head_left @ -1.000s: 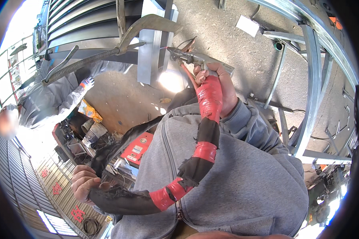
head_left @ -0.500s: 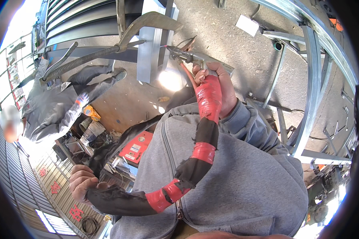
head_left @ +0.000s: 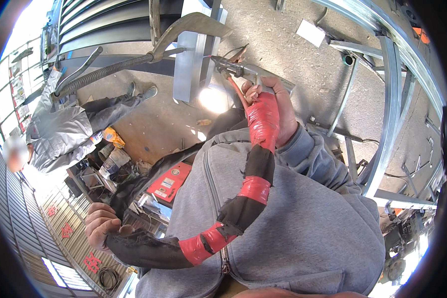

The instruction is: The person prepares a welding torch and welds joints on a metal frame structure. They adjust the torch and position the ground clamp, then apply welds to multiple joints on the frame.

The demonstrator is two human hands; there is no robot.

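We close the right hand [head_left: 275, 107] around the welding torch [head_left: 243, 72], its tip at the upright metal plate [head_left: 191, 59]. The left hand [head_left: 102, 226] grips the taped cable [head_left: 248, 193] low, fingers wrapped, carrying its weight so the torch holds steady.

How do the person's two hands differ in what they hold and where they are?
The right hand is raised near the top of the view and grips the handle of the welding torch, whose tip points at the upright metal piece. The left hand sits low at the left and holds the frayed black end of the cable wrapped in red tape. Both hands are bare and closed on the same torch and cable assembly.
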